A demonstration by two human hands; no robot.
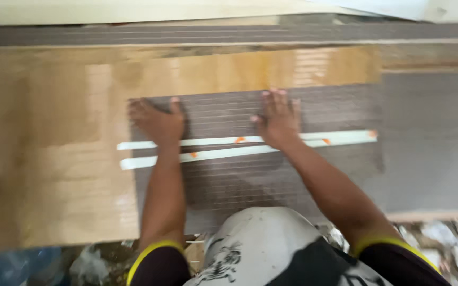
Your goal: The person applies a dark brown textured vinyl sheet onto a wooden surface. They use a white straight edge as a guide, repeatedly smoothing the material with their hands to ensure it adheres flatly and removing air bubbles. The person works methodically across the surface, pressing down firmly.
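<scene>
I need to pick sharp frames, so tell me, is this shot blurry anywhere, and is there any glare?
Head view: motion blur smears the whole frame, softening the left hand, right hand and the grey mesh sheet; pale glare patches sit on the wooden board; the white strips look streaked.

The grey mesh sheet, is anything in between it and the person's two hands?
Nothing visible. Both hands lie flat on the grey mesh sheet: the left hand near its left edge, the right hand near the middle. Two pale strips cross the sheet under the wrists, below the palms.
</scene>
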